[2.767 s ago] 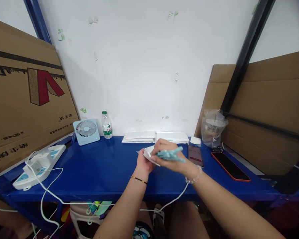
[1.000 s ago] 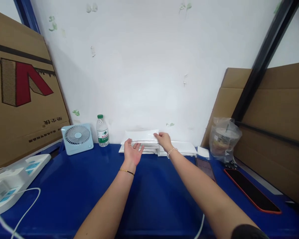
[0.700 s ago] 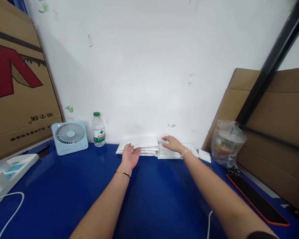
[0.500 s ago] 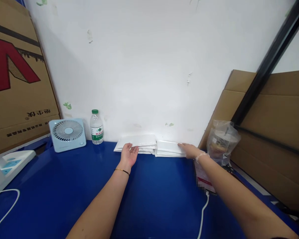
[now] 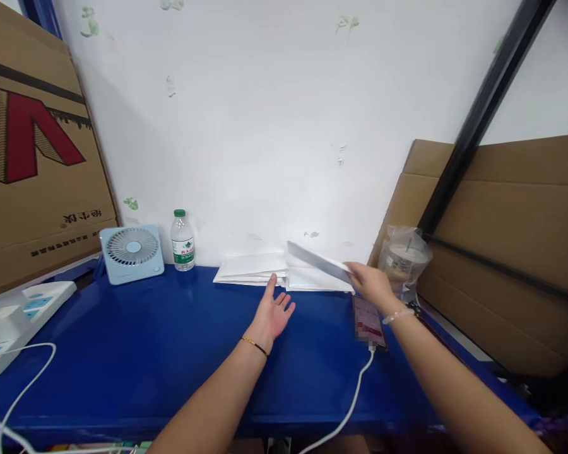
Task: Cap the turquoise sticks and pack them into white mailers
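Note:
My right hand (image 5: 372,285) pinches the corner of a flat white packet (image 5: 318,261) and holds it tilted above the right-hand stack of white packets (image 5: 312,282) by the wall. My left hand (image 5: 273,313) hovers palm up with fingers spread, holding nothing, just in front of the left-hand stack of white packets (image 5: 250,269). Both stacks lie on the blue table (image 5: 161,340) against the white wall.
A small blue fan (image 5: 131,253) and a water bottle (image 5: 182,241) stand at the back left. A white power strip (image 5: 14,315) with cables lies far left. A phone (image 5: 369,317) on a white cable lies beside my right wrist; a bagged drink cup (image 5: 402,260) stands before cardboard sheets.
My right hand slid from the left stack to the right one and lifted its top packet by the corner. My left hand drew back from the left stack, still palm up.

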### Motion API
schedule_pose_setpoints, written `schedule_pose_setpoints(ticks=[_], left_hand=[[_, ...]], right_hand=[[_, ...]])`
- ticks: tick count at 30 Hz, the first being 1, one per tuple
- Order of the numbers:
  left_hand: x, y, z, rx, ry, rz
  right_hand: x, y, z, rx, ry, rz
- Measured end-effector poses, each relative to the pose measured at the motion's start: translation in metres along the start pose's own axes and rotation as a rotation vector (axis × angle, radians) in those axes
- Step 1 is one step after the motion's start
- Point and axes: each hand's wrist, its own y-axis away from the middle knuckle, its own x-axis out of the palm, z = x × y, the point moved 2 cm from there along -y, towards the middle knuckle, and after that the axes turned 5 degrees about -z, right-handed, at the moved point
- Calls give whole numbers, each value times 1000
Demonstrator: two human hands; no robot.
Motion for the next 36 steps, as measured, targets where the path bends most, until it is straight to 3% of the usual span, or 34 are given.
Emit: schedule_pose_setpoints(ticks=[3,6,10,13,24,31,36], left_hand=[[3,11,6,200,75,0],[-9,12,-5,421,168,-72],[-22,14,-25,587,107,0],[-19,21,-36,671,29,85],[28,42,-55,828,-260,373],[56,58,-67,842,-315,431],[64,62,-87,856,-364,426]], right_hand=[[-2,32,55,-229,-166,19],[5,57,92,-324,-390,229],[22,73,94,-200,-628,505],[38,78,82,-100,-709,606],[54,88,79,-20,-687,573],[52,78,91,-71,-762,482],[52,70,105,-81,-728,458]])
